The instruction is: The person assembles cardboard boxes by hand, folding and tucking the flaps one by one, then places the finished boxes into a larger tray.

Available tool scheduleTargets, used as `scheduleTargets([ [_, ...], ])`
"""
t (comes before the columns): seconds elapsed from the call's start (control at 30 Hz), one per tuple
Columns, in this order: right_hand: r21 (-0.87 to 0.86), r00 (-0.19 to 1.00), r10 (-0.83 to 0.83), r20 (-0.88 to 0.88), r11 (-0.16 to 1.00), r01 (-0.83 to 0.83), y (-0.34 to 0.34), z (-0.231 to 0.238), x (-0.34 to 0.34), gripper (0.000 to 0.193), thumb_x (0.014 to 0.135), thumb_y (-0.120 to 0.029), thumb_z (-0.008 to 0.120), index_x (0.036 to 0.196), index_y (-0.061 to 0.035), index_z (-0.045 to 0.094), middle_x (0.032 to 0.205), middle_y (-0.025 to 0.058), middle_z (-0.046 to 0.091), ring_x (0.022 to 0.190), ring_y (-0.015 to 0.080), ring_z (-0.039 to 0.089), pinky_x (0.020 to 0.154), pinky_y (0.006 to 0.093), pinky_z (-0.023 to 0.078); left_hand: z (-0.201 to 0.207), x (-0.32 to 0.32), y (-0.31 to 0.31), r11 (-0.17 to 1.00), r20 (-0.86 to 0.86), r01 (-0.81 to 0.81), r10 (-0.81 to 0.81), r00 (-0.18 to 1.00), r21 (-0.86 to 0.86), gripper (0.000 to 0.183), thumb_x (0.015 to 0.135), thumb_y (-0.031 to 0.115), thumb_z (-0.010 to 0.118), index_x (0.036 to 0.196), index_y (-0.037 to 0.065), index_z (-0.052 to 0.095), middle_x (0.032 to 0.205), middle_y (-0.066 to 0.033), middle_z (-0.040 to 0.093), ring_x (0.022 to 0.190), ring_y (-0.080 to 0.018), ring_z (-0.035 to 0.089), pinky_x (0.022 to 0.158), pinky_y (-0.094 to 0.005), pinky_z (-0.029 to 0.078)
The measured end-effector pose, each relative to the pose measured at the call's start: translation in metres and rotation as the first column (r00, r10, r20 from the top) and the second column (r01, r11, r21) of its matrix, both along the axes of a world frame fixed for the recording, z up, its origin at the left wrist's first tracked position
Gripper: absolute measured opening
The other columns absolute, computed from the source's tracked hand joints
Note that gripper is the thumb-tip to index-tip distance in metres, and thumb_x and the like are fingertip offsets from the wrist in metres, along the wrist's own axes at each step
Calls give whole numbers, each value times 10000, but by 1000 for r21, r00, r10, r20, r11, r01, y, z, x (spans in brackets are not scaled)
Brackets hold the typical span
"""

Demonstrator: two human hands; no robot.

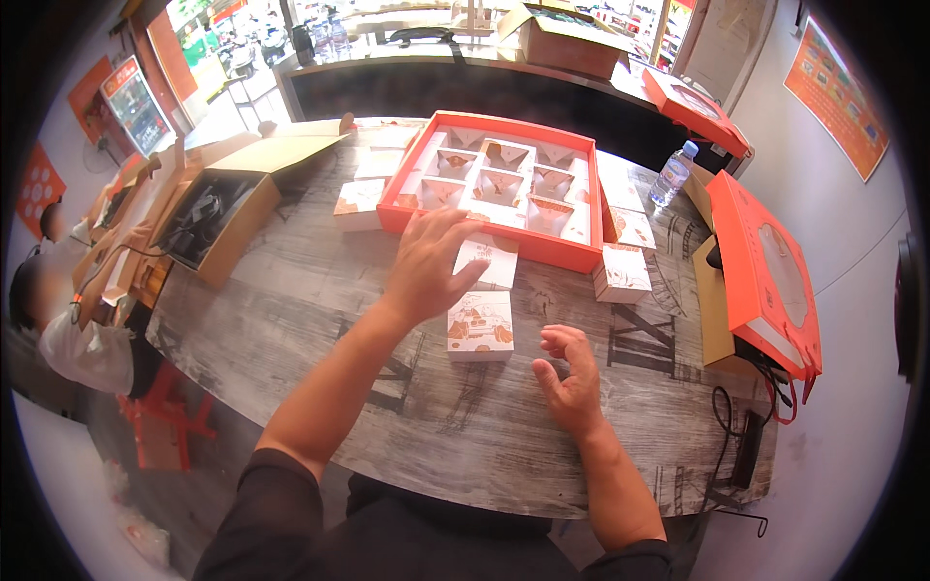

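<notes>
I see the left hand (431, 266) stretched forward, fingers spread wide, palm down over a small white box (487, 261) that lies on the grey wooden table (320, 281) just against the front wall of the orange tray (552, 250); it grips nothing that I can make out. The right hand (570, 376) rests on the table, loosely curled and empty, just right of a second small white box with orange print (480, 326). A third box (621, 274) sits beside the tray's right corner, a water bottle (673, 174) further back.
</notes>
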State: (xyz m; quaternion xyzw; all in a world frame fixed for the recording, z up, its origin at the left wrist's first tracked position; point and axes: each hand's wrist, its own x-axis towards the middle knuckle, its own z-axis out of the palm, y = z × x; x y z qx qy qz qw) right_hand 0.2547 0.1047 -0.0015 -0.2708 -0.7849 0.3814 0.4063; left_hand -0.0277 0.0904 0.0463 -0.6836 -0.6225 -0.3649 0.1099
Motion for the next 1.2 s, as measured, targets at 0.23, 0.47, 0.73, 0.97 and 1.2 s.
scheduleTargets([
  [0.23, 55, 991, -92, -101, 994, 98, 5, 3, 3, 308, 964, -213, 729, 1180, -11, 644, 1236, 159, 625, 1029, 260, 644, 883, 365, 555, -29, -8, 41, 979, -99, -63, 44, 994, -196, 510, 923, 379, 716, 1346, 115, 613, 1370, -110, 602, 1337, -331, 503, 1171, -541, 318],
  [0.47, 123, 980, -138, -143, 980, 156, 8, 2, 7, 307, 949, -207, 742, 1157, -4, 646, 1224, 165, 624, 1035, 265, 636, 872, 366, 557, -27, 13, 5, 991, -60, 27, -35, 998, -128, 513, 899, 324, 739, 1345, 105, 610, 1359, -107, 607, 1330, -323, 507, 1190, -556, 290],
  [0.73, 288, 996, -48, -70, 955, 66, -5, 14, 4, 369, 866, -226, 819, 1129, -17, 666, 1214, 161, 628, 1039, 285, 633, 821, 358, 566, -28, 27, -44, 991, 2, 49, -49, 999, -124, 508, 890, 311, 745, 1334, 104, 610, 1354, -94, 609, 1327, -304, 523, 1209, -570, 239],
  [0.97, 349, 993, -45, -105, 934, 79, -9, 19, 6, 295, 856, -200, 810, 1062, -32, 682, 1160, 153, 651, 1012, 283, 651, 790, 356, 566, -24, 41, -90, 986, 24, 66, -63, 998, -151, 511, 895, 338, 734, 1333, 98, 623, 1366, -100, 607, 1339, -301, 520, 1225, -562, 208],
  [1.2, 425, 994, -50, -92, 901, 85, -19, 24, 4, 257, 833, -157, 800, 1020, -32, 676, 1116, 166, 658, 966, 316, 674, 785, 392, 566, -19, 57, -124, 976, 39, 81, -75, 996, -204, 514, 882, 337, 749, 1320, 93, 636, 1370, -107, 606, 1334, -317, 518, 1231, -549, 209],
])
